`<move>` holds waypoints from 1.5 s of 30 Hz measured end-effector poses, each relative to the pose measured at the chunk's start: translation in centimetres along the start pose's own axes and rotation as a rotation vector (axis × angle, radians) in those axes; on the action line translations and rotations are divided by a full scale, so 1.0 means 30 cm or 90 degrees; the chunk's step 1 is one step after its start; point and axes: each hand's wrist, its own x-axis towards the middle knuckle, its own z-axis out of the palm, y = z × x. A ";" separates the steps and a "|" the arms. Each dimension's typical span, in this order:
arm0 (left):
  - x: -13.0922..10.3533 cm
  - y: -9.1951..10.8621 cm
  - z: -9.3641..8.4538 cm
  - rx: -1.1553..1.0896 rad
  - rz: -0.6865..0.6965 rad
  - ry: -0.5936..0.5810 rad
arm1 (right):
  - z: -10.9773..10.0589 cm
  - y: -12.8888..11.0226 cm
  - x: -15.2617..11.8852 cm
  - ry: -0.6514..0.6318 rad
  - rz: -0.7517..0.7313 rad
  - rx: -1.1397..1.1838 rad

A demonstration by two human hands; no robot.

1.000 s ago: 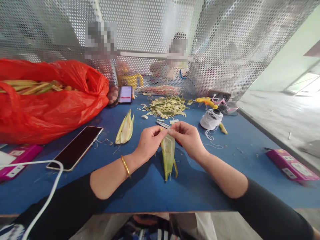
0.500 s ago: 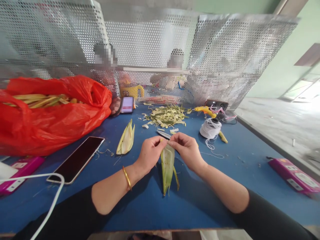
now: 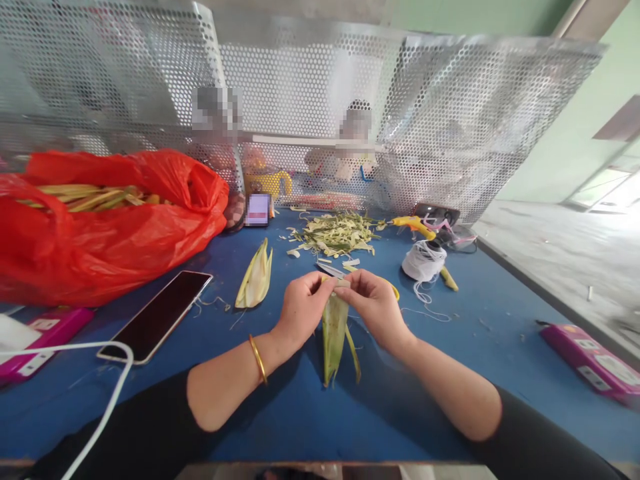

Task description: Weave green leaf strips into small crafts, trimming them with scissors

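My left hand (image 3: pixel 300 308) and my right hand (image 3: pixel 376 305) pinch the top end of a green-yellow folded leaf piece (image 3: pixel 333 337) from both sides. The leaf hangs down toward me over the blue table (image 3: pixel 280 400), with thin strips trailing at its lower end. A gold bangle (image 3: pixel 259 359) sits on my left wrist. Scissors (image 3: pixel 330 269) lie just beyond my fingers, mostly hidden by them.
A second folded leaf (image 3: pixel 256 277) lies left of my hands. Leaf trimmings (image 3: pixel 335 233) are heaped at the back. A red bag (image 3: pixel 100 227) of leaves, a phone (image 3: pixel 157 315), a white thread spool (image 3: pixel 423 260), a yellow glue gun (image 3: pixel 413 224) and pink boxes (image 3: pixel 590 363) surround the work spot. Perforated metal screens stand behind.
The camera view tilted up after the first frame. My hands keep the same pinch on the leaf, which has narrowed slightly between my fingers.
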 end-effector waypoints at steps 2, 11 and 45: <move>-0.003 -0.004 0.002 -0.001 -0.006 -0.002 | 0.002 0.007 -0.002 0.012 -0.007 -0.018; 0.003 -0.023 0.009 0.059 -0.008 0.020 | -0.005 -0.020 -0.020 0.018 -0.213 -0.173; 0.028 -0.017 -0.011 0.177 0.030 0.073 | 0.013 -0.003 -0.060 -0.019 -0.356 -0.281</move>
